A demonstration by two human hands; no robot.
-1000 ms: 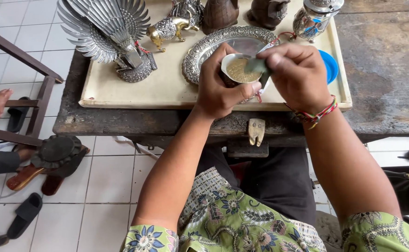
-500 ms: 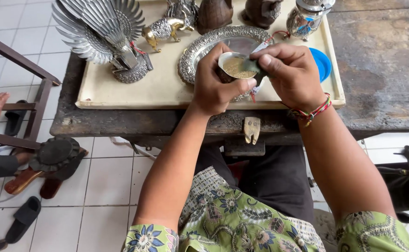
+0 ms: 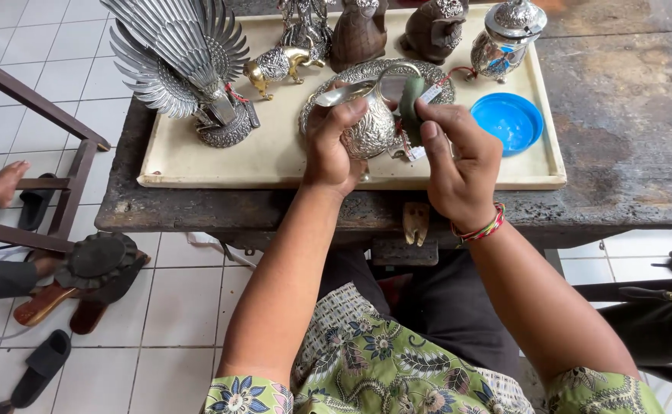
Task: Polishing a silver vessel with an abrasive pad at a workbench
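My left hand (image 3: 334, 146) grips a small embossed silver jug (image 3: 372, 124) with a spout and thin handle, held on its side above the cream tray (image 3: 275, 157). My right hand (image 3: 458, 157) pinches a small green cloth pad (image 3: 411, 100) against the jug's side. A white tag on red string (image 3: 430, 93) hangs by the jug. Under the jug lies an embossed oval silver plate (image 3: 435, 80), partly hidden by both hands.
On the tray stand a large silver winged bird (image 3: 186, 54), a small gold and silver animal (image 3: 278, 65), two dark figurines (image 3: 359, 31), a lidded silver pot (image 3: 504, 38) and a blue lid (image 3: 507, 119). The worn wooden table (image 3: 627, 130) stretches right. Another person's foot (image 3: 6, 180), sandals and a stool are left.
The jug has been turned from opening-up to lying on its side. The right hand has shifted from the rim to the jug's outer side with the green pad.
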